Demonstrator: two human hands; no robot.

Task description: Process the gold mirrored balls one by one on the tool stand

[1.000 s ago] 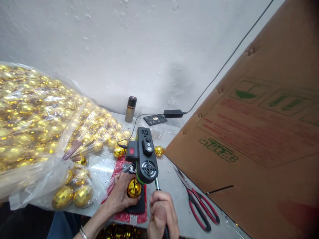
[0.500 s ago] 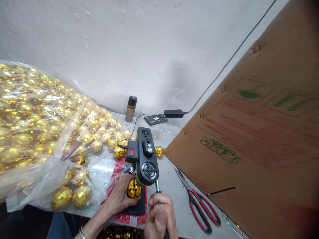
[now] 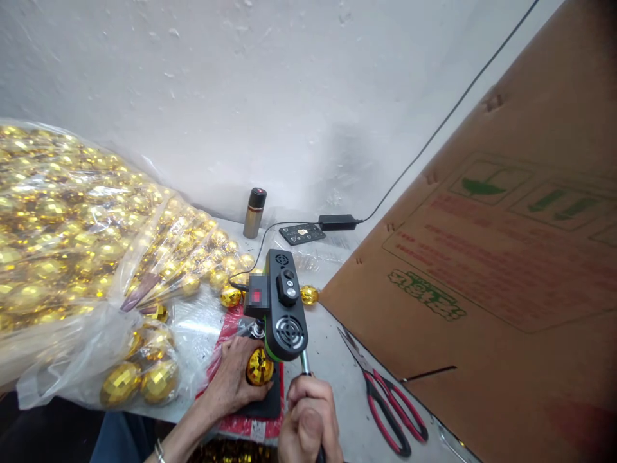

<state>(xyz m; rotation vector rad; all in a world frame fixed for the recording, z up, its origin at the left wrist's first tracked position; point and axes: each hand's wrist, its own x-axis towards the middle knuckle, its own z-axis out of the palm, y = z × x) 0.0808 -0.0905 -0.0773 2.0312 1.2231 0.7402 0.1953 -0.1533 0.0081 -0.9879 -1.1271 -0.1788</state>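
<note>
My left hand [image 3: 236,376] is closed round a gold faceted ball [image 3: 260,367], which rests over a black pad [image 3: 270,402] on red plastic. Just right of it, my right hand [image 3: 311,415] grips the handle of a tool with a metal shaft [image 3: 304,361]. The tool's tip is hidden under a black and green device [image 3: 286,302] with round grilles, which stands in front of the ball. Two more gold balls lie on either side of this device, one at its left [image 3: 231,296] and one at its right [image 3: 309,294].
Clear bags of gold balls [image 3: 62,218] fill the left. Red-handled scissors [image 3: 393,408] lie at the right beside a large cardboard box [image 3: 482,257]. A spray can [image 3: 254,212], a dark flat card [image 3: 302,234] and a black adapter [image 3: 337,222] with its cable are at the wall.
The whole view has shifted very slightly. Both hands keep the same hold and place.
</note>
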